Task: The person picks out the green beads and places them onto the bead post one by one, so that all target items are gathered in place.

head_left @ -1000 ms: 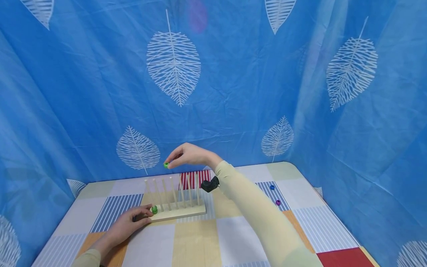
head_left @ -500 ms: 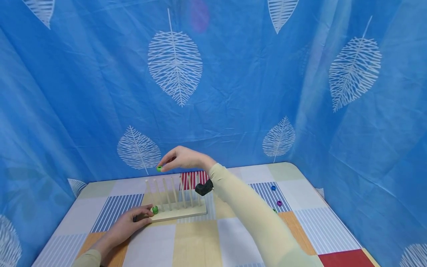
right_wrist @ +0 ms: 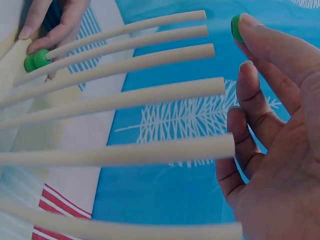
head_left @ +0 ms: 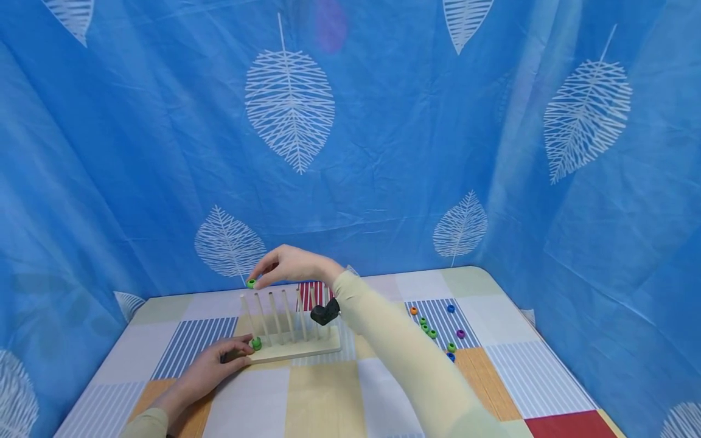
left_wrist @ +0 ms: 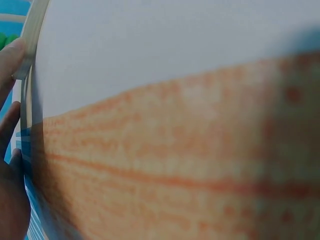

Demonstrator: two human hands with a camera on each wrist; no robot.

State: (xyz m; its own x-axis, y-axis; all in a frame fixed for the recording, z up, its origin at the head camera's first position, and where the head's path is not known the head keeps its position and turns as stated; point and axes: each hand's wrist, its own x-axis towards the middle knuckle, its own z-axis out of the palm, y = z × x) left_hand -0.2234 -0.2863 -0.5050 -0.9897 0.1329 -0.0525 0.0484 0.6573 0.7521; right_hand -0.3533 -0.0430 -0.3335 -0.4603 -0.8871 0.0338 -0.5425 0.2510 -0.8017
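While the left hand (head_left: 210,368) grips the left end of the pale wooden peg rack (head_left: 298,350), likely steadying it on the bench (head_left: 323,395), the right hand (head_left: 292,266) pinches a small green round bead (head_left: 251,283) near the leftmost peg's tip, presumably for alignment.

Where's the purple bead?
In the head view, the purple bead lies on the tablecloth toward the right, between a blue bead and a green bead.
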